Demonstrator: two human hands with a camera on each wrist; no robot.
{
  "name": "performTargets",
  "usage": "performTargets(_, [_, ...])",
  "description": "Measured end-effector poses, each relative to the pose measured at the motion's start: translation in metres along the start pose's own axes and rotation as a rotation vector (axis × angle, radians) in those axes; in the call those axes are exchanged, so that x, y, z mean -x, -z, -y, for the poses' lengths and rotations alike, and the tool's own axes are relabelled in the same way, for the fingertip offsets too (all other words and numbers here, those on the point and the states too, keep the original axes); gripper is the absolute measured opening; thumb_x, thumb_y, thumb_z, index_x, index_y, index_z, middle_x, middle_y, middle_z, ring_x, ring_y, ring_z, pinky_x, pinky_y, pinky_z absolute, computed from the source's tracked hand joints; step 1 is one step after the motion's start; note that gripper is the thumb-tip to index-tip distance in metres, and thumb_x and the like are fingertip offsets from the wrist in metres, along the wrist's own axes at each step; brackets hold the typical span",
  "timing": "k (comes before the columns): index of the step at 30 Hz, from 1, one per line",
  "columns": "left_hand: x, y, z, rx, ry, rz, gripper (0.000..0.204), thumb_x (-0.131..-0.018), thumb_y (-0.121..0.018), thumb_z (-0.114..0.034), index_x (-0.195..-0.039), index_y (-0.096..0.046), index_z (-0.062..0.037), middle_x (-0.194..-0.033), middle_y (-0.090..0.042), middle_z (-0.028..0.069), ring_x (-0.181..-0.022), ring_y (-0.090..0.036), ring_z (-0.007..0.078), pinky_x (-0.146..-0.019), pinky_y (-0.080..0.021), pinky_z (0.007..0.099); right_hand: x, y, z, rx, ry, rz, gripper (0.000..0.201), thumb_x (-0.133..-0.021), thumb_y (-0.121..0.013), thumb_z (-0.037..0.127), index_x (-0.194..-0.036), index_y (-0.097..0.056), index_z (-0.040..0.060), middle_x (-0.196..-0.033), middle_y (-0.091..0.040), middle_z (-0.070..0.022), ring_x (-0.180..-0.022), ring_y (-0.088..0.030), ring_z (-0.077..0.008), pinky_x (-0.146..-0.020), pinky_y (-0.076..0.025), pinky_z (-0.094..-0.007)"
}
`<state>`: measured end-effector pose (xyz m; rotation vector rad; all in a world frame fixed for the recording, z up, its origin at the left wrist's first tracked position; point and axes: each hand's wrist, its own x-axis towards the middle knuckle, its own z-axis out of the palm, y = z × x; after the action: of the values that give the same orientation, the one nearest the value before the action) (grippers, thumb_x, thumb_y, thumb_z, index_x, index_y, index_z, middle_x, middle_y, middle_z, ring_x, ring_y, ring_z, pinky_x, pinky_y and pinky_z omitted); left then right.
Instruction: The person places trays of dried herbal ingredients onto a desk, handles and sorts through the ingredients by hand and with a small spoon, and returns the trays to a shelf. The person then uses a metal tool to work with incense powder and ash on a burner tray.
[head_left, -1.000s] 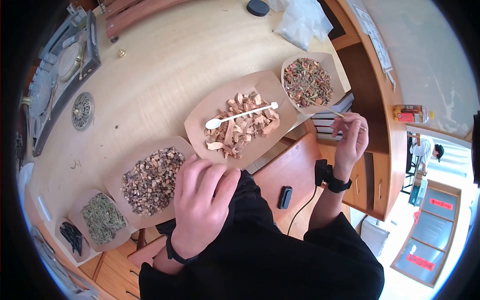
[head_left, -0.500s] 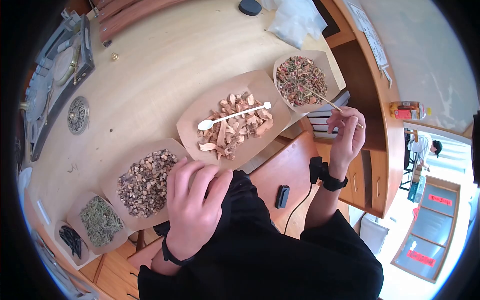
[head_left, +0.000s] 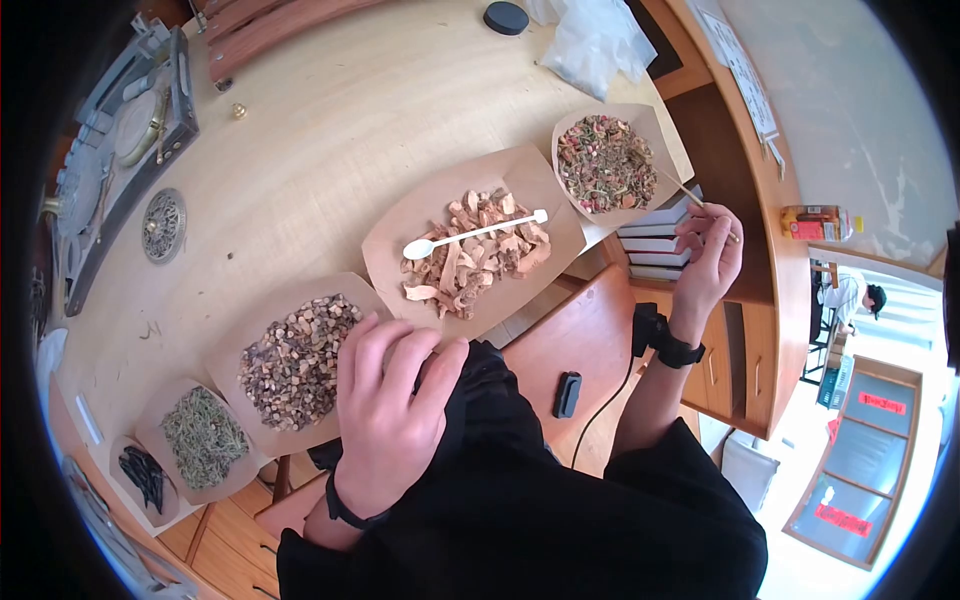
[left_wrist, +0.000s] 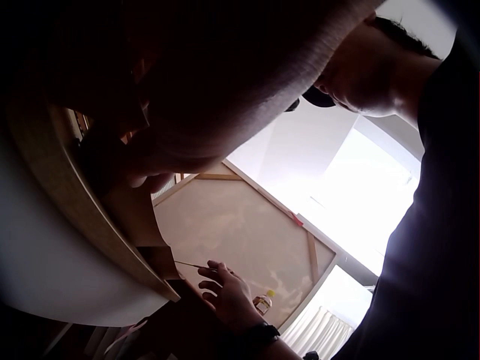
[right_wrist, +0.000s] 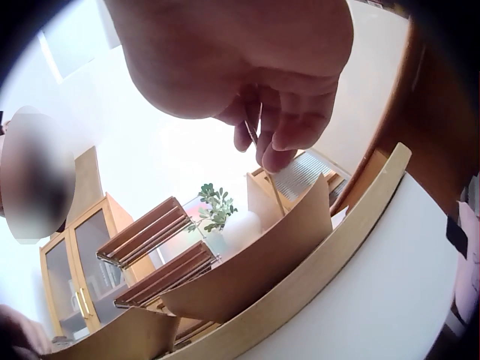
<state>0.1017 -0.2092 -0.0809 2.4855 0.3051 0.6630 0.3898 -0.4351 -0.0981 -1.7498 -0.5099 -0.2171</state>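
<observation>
My right hand (head_left: 710, 255) pinches a thin brass-coloured stick (head_left: 690, 192) between thumb and fingers. The stick's far end reaches over the rim of a paper tray (head_left: 667, 135) of mixed dried flowers and herbs (head_left: 605, 165). In the right wrist view the stick (right_wrist: 276, 193) slants down behind the tray's wall (right_wrist: 251, 277). My left hand (head_left: 390, 420) lies at the table's near edge, fingers loosely bent and holding nothing. Its fingertips are right at the rim of a tray of small cut pieces (head_left: 300, 365). Between the hands, a white spoon (head_left: 475, 236) lies across tan dried slices (head_left: 460, 275).
More trays hold grey-green dried stems (head_left: 205, 440) and dark pods (head_left: 143, 478) at the left. A clear plastic bag (head_left: 600, 45) and black round lid (head_left: 506, 18) lie at the back. A round metal openwork piece (head_left: 163, 225) sits left. A wooden chair (head_left: 575, 340) stands in front.
The stick's tip moved inward over the herbs, then back out toward the tray's right rim, with my right hand drawing slightly outward. My left hand stays by the tray of cut pieces.
</observation>
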Motion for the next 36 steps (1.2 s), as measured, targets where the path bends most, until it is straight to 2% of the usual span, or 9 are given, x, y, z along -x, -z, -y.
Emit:
performTargets(5, [-0.001,0.001,-0.001,0.001,-0.002,0.010,0.024,-0.076,-0.073,0.003,-0.099,-0.075,-0.0034,-0.100,-0.065,0.0094,-0.100,-0.063,0.0325,-0.096,-0.051,0.0515,-0.002,-0.003,-0.001,0.039,0.003,-0.037,0.027,-0.114,-0.044,0.021,-0.114,-0.062,0.0008,-0.109,-0.071,-0.0119,-0.077,-0.065,-0.0102,-0.059,-0.049,-0.0215])
performTargets(9, [-0.001,0.001,0.000,-0.007,-0.002,0.008,0.025,-0.075,-0.073,0.003,-0.099,-0.075,-0.0036,-0.100,-0.065,0.0096,-0.100,-0.063,0.0325,-0.096,-0.051,0.0515,0.012,-0.008,0.005,0.030,-0.009,0.117,0.028,-0.114,-0.042,0.020,-0.115,-0.061,0.0001,-0.109,-0.071,-0.0130,-0.079,-0.066,-0.0112,-0.060,-0.049,-0.0220])
performTargets(17, [0.002,0.000,-0.001,-0.039,0.012,-0.003,0.025,-0.075,-0.080,0.000,-0.098,-0.076,-0.0050,-0.102,-0.066,0.0086,-0.101,-0.063,0.0320,-0.095,-0.052,0.0511,0.022,-0.004,0.020,0.132,0.056,-0.020,0.030,-0.114,-0.042,0.020,-0.119,-0.062,-0.0020,-0.110,-0.072,-0.0159,-0.079,-0.066,-0.0136,-0.063,-0.052,-0.0244])
performTargets(19, [0.007,-0.001,0.001,0.008,-0.032,-0.044,0.027,-0.074,-0.073,-0.003,-0.101,-0.075,-0.0056,-0.105,-0.064,0.0095,-0.104,-0.063,0.0291,-0.099,-0.052,0.0512,0.028,0.010,0.028,0.097,0.156,-0.001,0.033,-0.114,-0.041,0.022,-0.119,-0.062,-0.0024,-0.110,-0.071,-0.0182,-0.077,-0.066,-0.0159,-0.062,-0.051,-0.0245])
performTargets(21, [0.011,0.005,0.000,-0.011,-0.034,-0.061,0.024,-0.074,-0.084,-0.004,-0.098,-0.078,-0.0060,-0.106,-0.067,0.0089,-0.102,-0.065,0.0297,-0.092,-0.056,0.0484,0.039,0.001,0.044,-0.150,0.134,0.027,0.035,-0.114,-0.041,0.025,-0.118,-0.062,-0.0026,-0.106,-0.070,-0.0192,-0.075,-0.064,-0.0168,-0.060,-0.049,-0.0240])
performTargets(27, [0.044,0.028,0.002,-0.036,0.004,-0.185,0.034,-0.074,-0.082,-0.002,-0.107,-0.081,-0.0099,-0.110,-0.068,0.0090,-0.102,-0.067,0.0283,-0.093,-0.058,0.0455,0.095,-0.057,0.074,-0.526,0.097,0.404,0.033,-0.113,-0.044,0.025,-0.112,-0.061,-0.0036,-0.089,-0.056,-0.0144,-0.066,-0.057,-0.0167,-0.050,-0.044,-0.0243])
performTargets(30, [0.064,0.033,0.008,-0.099,0.043,-0.275,0.036,-0.072,-0.083,-0.001,-0.107,-0.080,-0.0102,-0.107,-0.067,0.0078,-0.100,-0.066,0.0285,-0.089,-0.059,0.0422,0.119,-0.097,0.106,-0.422,0.020,0.584,0.022,-0.105,-0.055,0.012,-0.107,-0.069,-0.0041,-0.088,-0.063,-0.0148,-0.058,-0.062,-0.0178,-0.053,-0.048,-0.0240])
performTargets(32, [0.077,0.042,0.013,-0.194,0.093,-0.284,0.036,-0.072,-0.085,0.000,-0.106,-0.080,-0.0094,-0.107,-0.067,0.0077,-0.099,-0.066,0.0288,-0.084,-0.058,0.0397,0.127,-0.122,0.136,-0.260,-0.067,0.695,0.014,-0.090,-0.069,-0.004,-0.103,-0.075,-0.0044,-0.092,-0.074,-0.0146,-0.069,-0.069,-0.0188,-0.064,-0.055,-0.0285])
performTargets(36, [0.097,0.053,0.019,-0.256,0.177,-0.268,0.032,-0.073,-0.086,-0.001,-0.103,-0.077,-0.0057,-0.106,-0.066,0.0095,-0.100,-0.066,0.0318,-0.085,-0.056,0.0413,0.137,-0.163,0.149,-0.279,0.131,0.832,0.018,-0.088,-0.075,-0.005,-0.105,-0.077,0.0012,-0.090,-0.075,-0.0123,-0.076,-0.072,-0.0206,-0.067,-0.056,-0.0317])
